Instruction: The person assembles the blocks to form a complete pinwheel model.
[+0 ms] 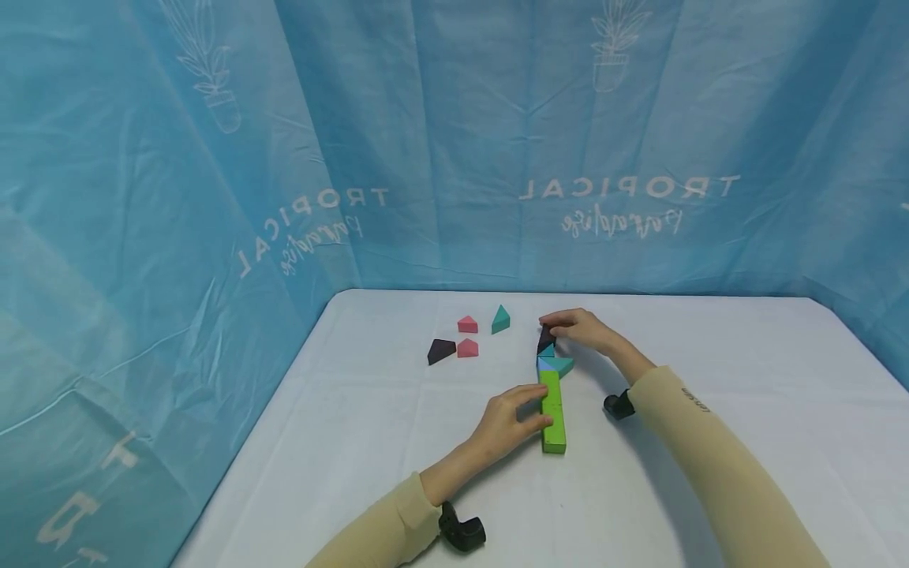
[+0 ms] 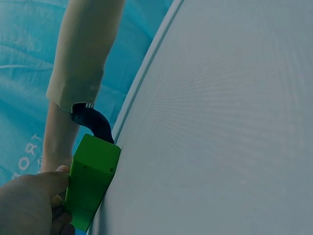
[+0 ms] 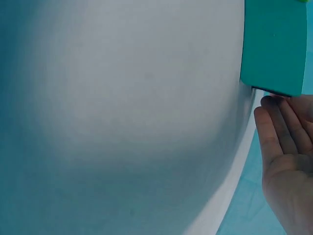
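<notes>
A row of blocks runs away from me, with green blocks (image 1: 554, 430) at the near end. My left hand (image 1: 500, 426) rests its thumb and fingertips along their left side, also seen in the left wrist view. Beyond the green come a light blue piece (image 1: 545, 364), a teal triangular block (image 1: 561, 365) sticking out right, and a small blue-teal piece (image 1: 547, 351). At the far end my right hand (image 1: 582, 327) pinches a black block (image 1: 545, 339) between thumb and fingers. In the right wrist view, a teal block (image 3: 275, 46) hides part of that grip.
Left of the row lie another black block (image 1: 441, 351), two pink blocks (image 1: 467, 325) and a teal triangular block (image 1: 501, 319). A white cloth covers the table (image 1: 341, 442). Blue printed curtains (image 1: 469, 158) hang behind and to the left.
</notes>
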Available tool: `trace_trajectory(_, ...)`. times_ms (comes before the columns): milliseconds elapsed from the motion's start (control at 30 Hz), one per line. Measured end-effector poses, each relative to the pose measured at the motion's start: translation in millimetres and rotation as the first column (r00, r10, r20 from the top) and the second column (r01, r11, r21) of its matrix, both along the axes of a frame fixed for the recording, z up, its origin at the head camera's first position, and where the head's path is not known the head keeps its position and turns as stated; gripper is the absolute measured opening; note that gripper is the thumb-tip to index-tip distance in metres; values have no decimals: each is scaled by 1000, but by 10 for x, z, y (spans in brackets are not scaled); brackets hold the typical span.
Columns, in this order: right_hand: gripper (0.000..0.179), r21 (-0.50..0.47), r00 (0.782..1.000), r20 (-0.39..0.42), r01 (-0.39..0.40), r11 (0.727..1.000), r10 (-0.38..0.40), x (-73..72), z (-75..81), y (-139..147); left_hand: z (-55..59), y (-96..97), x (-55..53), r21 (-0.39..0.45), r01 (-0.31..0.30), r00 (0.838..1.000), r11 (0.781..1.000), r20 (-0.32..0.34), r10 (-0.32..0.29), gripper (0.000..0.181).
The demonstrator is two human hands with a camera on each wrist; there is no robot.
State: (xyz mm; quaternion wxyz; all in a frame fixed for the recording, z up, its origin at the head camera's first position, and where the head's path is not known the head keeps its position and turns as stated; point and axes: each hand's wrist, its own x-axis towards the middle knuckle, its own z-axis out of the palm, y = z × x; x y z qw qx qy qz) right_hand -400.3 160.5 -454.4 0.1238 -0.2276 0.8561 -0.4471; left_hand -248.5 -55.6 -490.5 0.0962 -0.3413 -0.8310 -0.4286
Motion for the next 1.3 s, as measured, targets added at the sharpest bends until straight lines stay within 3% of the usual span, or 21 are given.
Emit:
trace_trajectory(333, 34, -17, 998, -9, -57, 998, 57, 57, 21, -55, 12, -2, 5, 9, 4, 999, 1000, 32, -5, 45)
trace_trajectory(633, 34, -3, 997, -32, -69, 998, 69, 66, -25, -62, 5, -5, 7, -10, 0, 1000, 1000, 16, 0, 46)
trace_trajectory(1033, 35, -25, 998, 26, -62, 998, 63, 100, -5, -91, 8, -2, 7, -11, -8, 1000, 1000, 16, 8, 46)
trace_trajectory(1200, 37, -23, 1000, -25, 2, 1000, -2, 136, 47, -86, 0, -1, 1, -8, -7, 1000, 1000, 8, 7, 46)
trace_trajectory(1300, 43, -62, 993, -66, 93, 994, -97, 277, 141, -83, 0, -3, -13, -12, -8, 1000, 1000, 9, 8, 47)
